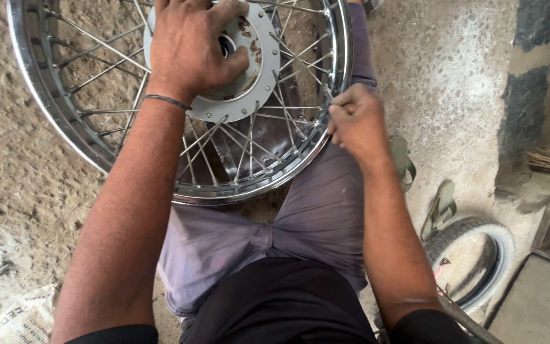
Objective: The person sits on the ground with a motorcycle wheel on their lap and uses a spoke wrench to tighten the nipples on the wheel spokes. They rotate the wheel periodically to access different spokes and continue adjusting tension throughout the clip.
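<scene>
Head view shows the spoked motorcycle wheel resting on the person's lap, left hand spread flat on its hub plate while right-hand fingers pinch a spoke near the rim, seemingly adjusting spokes, so the next move likely calls for steadying the wheel.

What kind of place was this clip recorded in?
Probably a small roadside motorcycle or cycle repair shop: the left hand steadies a spoked wheel on the person's lap, a loose tyre lies on rough concrete floor.
</scene>
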